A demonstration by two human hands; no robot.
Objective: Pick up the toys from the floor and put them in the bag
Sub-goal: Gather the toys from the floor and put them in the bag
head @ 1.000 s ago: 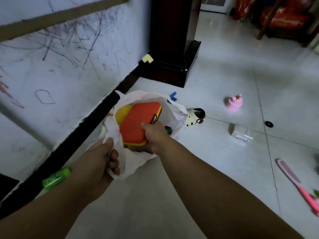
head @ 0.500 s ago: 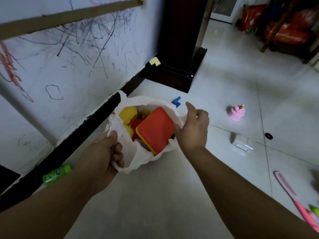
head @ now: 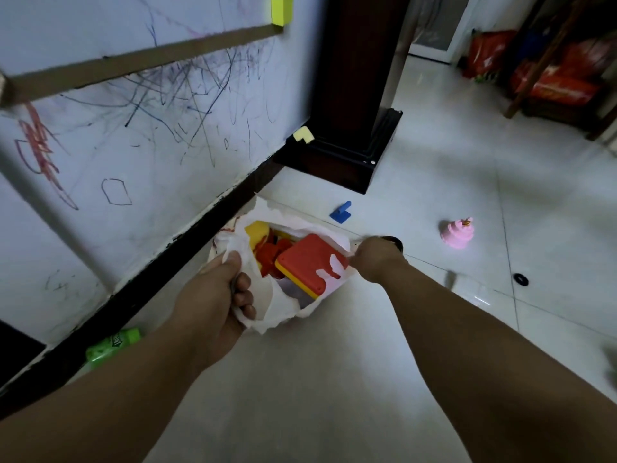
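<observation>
Pale tiled floor (head: 334,379) running along a scribbled-on wall (head: 133,145), pretty dim light; the white plastic bag (head: 277,309) sits on the floor right by the skirting, and that's where the toys go.

Left hand (head: 213,295) has a fistful of the bag's near rim, thumb on top and fingers curled into the plastic; I'd guess that's to keep the mouth pulled wide so it doesn't flop closed. Between the two hands, inside the bag, a red and yellow block toy (head: 307,265) lies tilted on top of the pile; a yellow toy (head: 257,230) and some red bits sit deeper in, just beyond the left thumb. The block rides high, so the bag looks fairly full to me.

Right hand (head: 374,259) is down at the bag's far-right rim, back of the hand up, fingers hidden underneath; honestly can't tell if it's pinching plastic, grabbing something or just resting there. A dark rounded thing (head: 396,242) peeks out just past it; no idea what.

Loose on the floor: blue piece (head: 341,212) beyond the right hand; pink cake toy (head: 457,233) off to its right; small black ring (head: 521,279) further right again; green bottle (head: 113,345) left of the left forearm, against the skirting. So it's partway done, I reckon; the blue piece looks like the easiest reach for the right hand.
</observation>
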